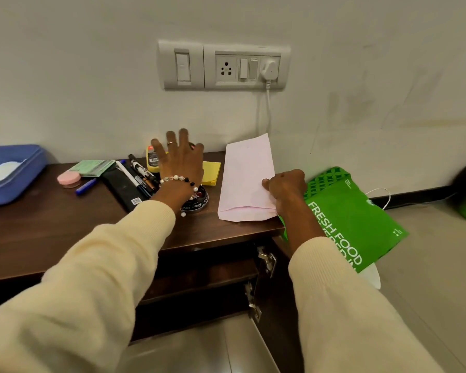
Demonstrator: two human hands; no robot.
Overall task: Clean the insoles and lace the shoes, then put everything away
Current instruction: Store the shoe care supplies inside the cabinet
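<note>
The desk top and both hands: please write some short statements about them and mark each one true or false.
1. The right hand holds the pale pink envelope at its edge. True.
2. The left hand grips a blue pen. False: its fingers are spread and it holds nothing; the blue pen lies on the desk.
3. The yellow sticky notes lie between the left hand and the envelope. True.
4. The blue tray stands at the right end of the desk. False: it is at the left end.
5. A white plug sits in the wall socket panel. True.
</note>
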